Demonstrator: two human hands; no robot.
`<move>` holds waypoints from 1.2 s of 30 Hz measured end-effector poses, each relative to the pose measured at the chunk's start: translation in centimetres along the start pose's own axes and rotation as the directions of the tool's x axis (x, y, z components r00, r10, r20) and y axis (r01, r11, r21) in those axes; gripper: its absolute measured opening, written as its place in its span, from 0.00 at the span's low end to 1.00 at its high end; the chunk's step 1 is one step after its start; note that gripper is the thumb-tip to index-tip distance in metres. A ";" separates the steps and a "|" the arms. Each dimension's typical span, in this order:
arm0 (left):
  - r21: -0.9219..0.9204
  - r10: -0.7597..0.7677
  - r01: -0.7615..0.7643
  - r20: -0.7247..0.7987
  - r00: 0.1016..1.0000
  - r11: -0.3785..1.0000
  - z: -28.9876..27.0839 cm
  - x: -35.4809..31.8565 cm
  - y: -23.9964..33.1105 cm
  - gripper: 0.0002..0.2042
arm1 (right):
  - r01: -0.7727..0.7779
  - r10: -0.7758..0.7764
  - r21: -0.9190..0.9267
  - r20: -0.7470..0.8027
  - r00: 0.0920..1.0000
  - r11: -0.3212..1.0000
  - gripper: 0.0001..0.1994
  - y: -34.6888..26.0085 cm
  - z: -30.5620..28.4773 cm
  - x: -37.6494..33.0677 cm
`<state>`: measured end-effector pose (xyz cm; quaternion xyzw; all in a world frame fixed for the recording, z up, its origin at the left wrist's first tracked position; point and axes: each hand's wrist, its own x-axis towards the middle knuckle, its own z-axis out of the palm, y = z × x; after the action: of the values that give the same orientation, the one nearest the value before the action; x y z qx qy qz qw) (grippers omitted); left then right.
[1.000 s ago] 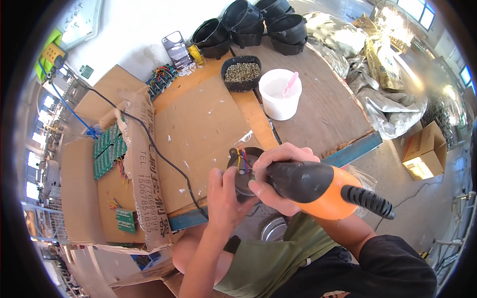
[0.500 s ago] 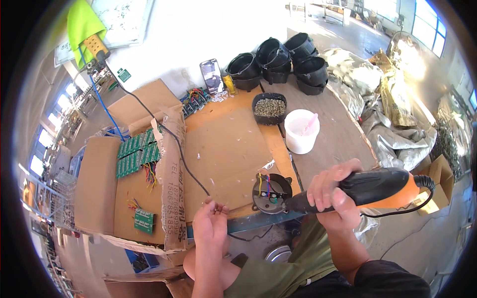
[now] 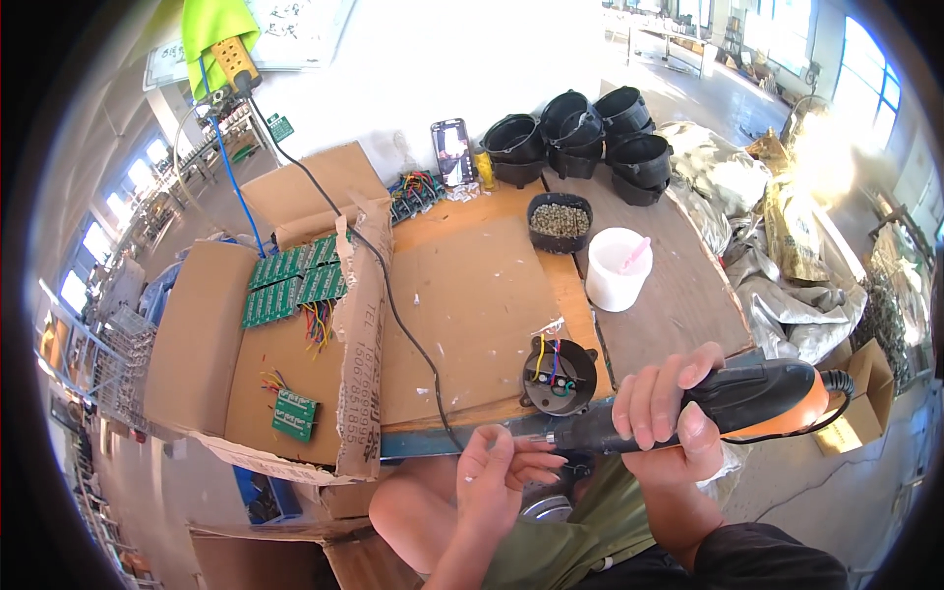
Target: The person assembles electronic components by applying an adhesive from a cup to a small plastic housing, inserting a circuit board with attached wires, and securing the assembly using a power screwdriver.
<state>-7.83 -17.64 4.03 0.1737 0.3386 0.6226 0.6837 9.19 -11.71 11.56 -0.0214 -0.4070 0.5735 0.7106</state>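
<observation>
In my right hand (image 3: 669, 418) is a black and orange power screwdriver (image 3: 757, 393), its bit pointing left. My left hand (image 3: 497, 477) is at the tip of the bit, thumb and fingers bent together; a tiny shiny bit shows on one finger, and what they pinch is too small to name. Just beyond the screwdriver's nose, a round black housing (image 3: 559, 378) with yellow, blue and red wires sits at the table's near edge. A black tub of small screw-like metal parts (image 3: 560, 222) stands farther back.
A cardboard box (image 3: 360, 344) with green circuit boards (image 3: 295, 413) stands at left. A white bucket (image 3: 619, 270) with a pink handle is at right, black pots (image 3: 575, 138) behind. A phone (image 3: 452, 153) leans on the wall; a black cable (image 3: 413, 339) crosses the cardboard.
The screwdriver's bit has come away from the black housing toward me. My left hand has moved right to the bit's tip. The whole view has shifted a little.
</observation>
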 end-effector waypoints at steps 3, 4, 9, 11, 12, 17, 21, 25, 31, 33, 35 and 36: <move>-0.019 -0.024 0.026 0.091 0.996 0.999 0.1 -0.2 0.0 0.07 | -0.001 0.001 -0.029 -0.006 1.000 1.000 0.14 0.0 0.1 -0.2; -0.024 -0.012 0.014 0.106 0.994 1.000 -0.3 -0.2 -0.1 0.07 | -0.001 0.001 -0.030 -0.009 1.000 1.000 0.14 0.1 0.2 -0.3; 0.000 0.006 -0.006 0.046 0.999 1.000 0.2 -0.3 -0.2 0.07 | 0.007 -0.008 -0.035 -0.019 1.000 0.999 0.13 0.3 0.2 -0.6; -0.009 0.000 0.000 0.046 0.999 1.000 -0.1 -0.4 -0.2 0.06 | 0.017 -0.018 -0.015 -0.027 0.999 1.000 0.13 0.3 0.2 -0.7; -0.039 -0.018 0.021 0.061 0.998 0.999 -0.1 -0.4 -0.2 0.06 | 0.022 -0.022 -0.006 -0.031 0.999 1.000 0.13 0.3 0.2 -0.8; -0.133 -0.054 0.066 0.095 0.994 0.989 0.0 0.0 0.2 0.07 | 0.089 -0.089 -0.017 0.034 0.996 0.996 0.14 0.4 0.0 -1.4; -0.066 -0.050 0.060 0.145 0.988 0.996 0.2 0.7 0.9 0.07 | 0.160 -0.159 -0.010 0.061 0.985 0.987 0.14 0.1 0.0 -1.5; -0.040 0.030 -0.026 0.098 0.995 0.999 1.7 1.8 1.4 0.06 | 0.250 -0.251 -0.024 -0.048 0.967 0.968 0.13 0.7 0.0 -1.3; -0.115 0.060 -0.048 0.100 0.993 0.992 3.3 3.0 1.0 0.06 | 0.365 -0.353 0.043 -0.166 0.921 0.930 0.12 1.1 -0.7 -0.2; -0.010 0.047 -0.047 0.090 0.995 0.999 3.7 3.7 1.4 0.08 | 0.388 -0.380 0.041 -0.128 0.916 0.921 0.12 0.8 -1.1 0.6; 0.230 0.041 -0.061 0.089 0.995 0.971 4.5 5.5 2.7 0.09 | 0.395 -0.396 -0.025 -0.110 0.912 0.918 0.12 0.8 -1.9 2.0; 0.345 0.037 -0.066 0.091 0.995 0.936 4.7 6.3 3.5 0.11 | 0.399 -0.404 -0.060 -0.099 0.909 0.915 0.12 0.7 -2.2 2.7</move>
<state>-7.24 -10.12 8.14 0.3261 0.4098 0.5632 0.6392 9.96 -8.30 11.22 0.0174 -0.3741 0.4051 0.8340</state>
